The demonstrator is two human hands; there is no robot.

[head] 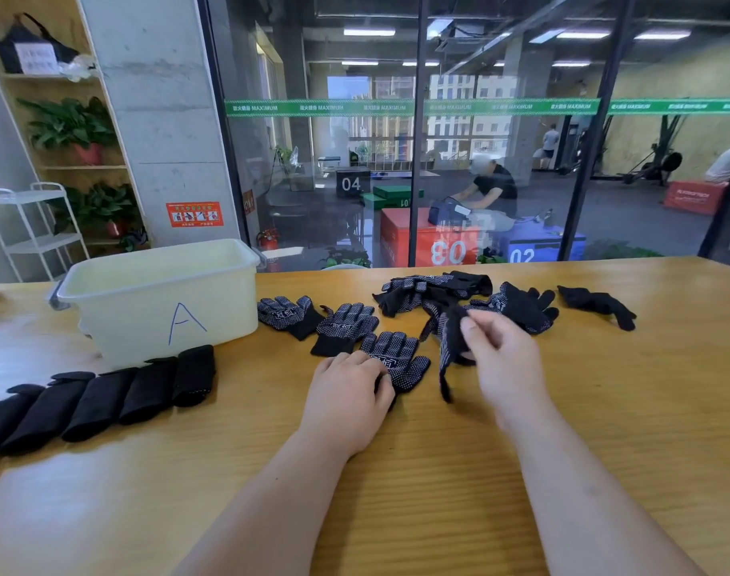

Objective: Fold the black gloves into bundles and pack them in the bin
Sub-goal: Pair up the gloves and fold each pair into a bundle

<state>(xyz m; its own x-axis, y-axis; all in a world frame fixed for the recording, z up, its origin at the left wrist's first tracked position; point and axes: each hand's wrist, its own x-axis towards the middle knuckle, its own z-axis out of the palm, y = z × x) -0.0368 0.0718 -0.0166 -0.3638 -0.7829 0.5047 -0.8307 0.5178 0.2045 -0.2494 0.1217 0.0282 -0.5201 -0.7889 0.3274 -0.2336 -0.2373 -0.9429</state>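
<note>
Pose | left hand (348,394) rests on flat glove (398,351) — right hand (502,353) pinches dangling glove (448,347)

Right hand (508,359) pinches a dangling glove (448,347) — left hand (350,392) rests on a dotted glove (396,351) (palm side up).
</note>
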